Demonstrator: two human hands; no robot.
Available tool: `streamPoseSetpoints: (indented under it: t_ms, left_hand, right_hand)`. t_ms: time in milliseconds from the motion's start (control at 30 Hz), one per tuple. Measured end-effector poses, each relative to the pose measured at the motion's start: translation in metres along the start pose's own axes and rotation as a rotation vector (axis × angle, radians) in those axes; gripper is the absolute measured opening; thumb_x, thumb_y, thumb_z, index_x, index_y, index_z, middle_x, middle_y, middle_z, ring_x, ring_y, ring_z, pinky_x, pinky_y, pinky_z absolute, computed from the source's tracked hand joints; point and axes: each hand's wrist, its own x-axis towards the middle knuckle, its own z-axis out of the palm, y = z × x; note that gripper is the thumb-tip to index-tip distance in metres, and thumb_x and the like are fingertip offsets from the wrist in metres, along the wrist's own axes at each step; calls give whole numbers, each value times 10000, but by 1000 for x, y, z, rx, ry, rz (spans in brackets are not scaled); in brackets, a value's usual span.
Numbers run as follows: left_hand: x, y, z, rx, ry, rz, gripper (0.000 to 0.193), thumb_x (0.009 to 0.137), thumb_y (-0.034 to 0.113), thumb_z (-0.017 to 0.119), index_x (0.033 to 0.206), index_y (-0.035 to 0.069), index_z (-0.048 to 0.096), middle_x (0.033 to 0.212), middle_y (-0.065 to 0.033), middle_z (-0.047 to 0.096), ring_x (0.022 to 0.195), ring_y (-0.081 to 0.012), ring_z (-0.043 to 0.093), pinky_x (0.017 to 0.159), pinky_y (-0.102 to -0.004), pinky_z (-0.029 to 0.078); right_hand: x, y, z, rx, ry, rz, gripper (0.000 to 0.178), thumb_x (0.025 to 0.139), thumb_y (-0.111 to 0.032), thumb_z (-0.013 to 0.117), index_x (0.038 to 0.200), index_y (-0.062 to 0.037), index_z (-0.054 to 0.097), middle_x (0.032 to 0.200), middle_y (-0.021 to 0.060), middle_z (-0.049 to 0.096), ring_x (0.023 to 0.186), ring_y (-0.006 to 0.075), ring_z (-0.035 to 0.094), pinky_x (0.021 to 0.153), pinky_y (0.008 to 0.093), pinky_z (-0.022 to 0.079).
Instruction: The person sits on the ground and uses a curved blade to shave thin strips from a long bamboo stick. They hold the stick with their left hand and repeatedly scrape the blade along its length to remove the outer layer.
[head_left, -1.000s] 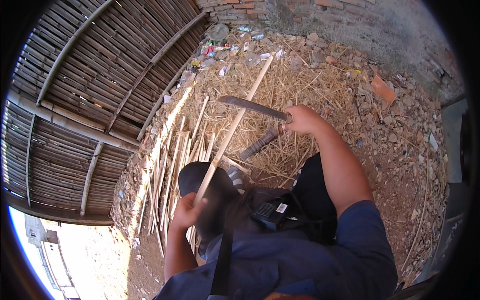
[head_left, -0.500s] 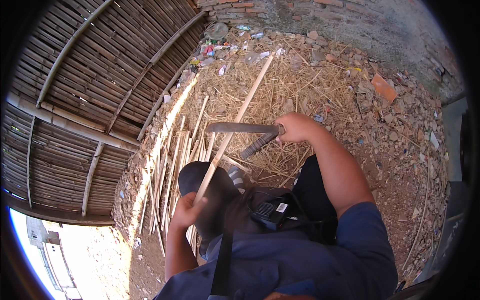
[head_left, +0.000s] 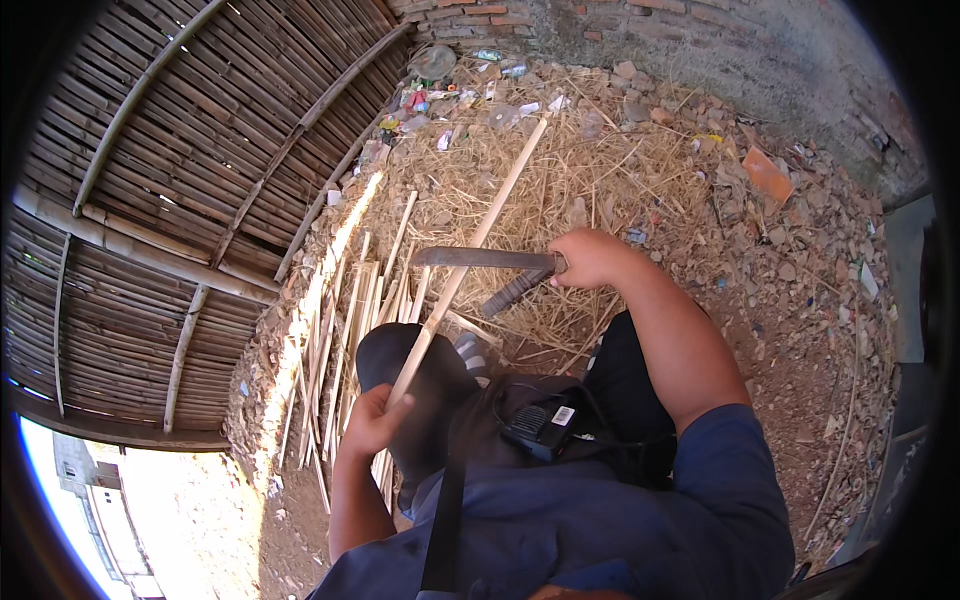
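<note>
My left hand (head_left: 372, 424) is closed round the near end of a long pale bamboo strip (head_left: 496, 205), beside my left knee. The strip slants up and away to the right, its far end over the straw. In my right hand (head_left: 590, 258) is a machete (head_left: 475, 257) with a dark, worn blade. The blade lies level across the middle of the strip, pointing left. A dark ribbed rod (head_left: 515, 293), like a wrapped handle, slants down from beside the right fingers; how it joins the blade is unclear.
Several split bamboo strips (head_left: 322, 370) lie in a pile left of my leg. Straw (head_left: 590, 170) covers the ground ahead. Rubble and litter reach the brick wall (head_left: 690, 40). A bamboo slat panel (head_left: 200, 140) stands at left. A black device (head_left: 540, 425) rests at my waist.
The bamboo strip's far end has drawn slightly back toward me. My right hand and the machete have shifted only a little; my left hand stays almost where it was.
</note>
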Motion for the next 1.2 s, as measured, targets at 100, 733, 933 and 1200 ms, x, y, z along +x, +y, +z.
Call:
streamPoseSetpoints:
  t_ms: [100, 733, 933, 1200]
  left_hand:
    - [-1, 3, 0, 0, -2, -6, 245, 962, 255, 686, 881, 31, 631, 705, 50, 579, 606, -18, 471, 517, -215, 368]
    - [1, -1, -1, -15, -12, -15, 254, 968, 266, 675, 905, 23, 640, 713, 35, 602, 602, -25, 495, 517, -213, 385]
    - [-3, 10, 2, -6, -8, -26, 255, 969, 266, 675, 906, 21, 639, 713, 33, 605, 596, -27, 499, 514, -213, 386]
    - [2, -4, -1, 1, -13, -7, 261, 969, 278, 675, 894, 30, 641, 696, 37, 599, 588, -27, 497, 508, -218, 387]
  right_hand:
    - [0, -3, 0, 4, -23, 2, 333, 787, -307, 801, 1028, -98, 703, 885, 124, 698, 869, 306, 685, 751, 446, 519]
    - [-3, 3, -4, 33, -8, 34, 399, 797, -318, 799, 1086, -67, 689, 903, 167, 689, 892, 326, 680, 780, 441, 520]
    - [-5, 2, -4, 20, -17, 45, 422, 797, -328, 799, 1110, -68, 686, 909, 181, 685, 905, 333, 678, 796, 440, 523]
    - [-2, 5, -1, 12, -10, 36, 409, 791, -333, 800, 1091, -78, 690, 918, 169, 691, 912, 333, 680, 794, 441, 523]
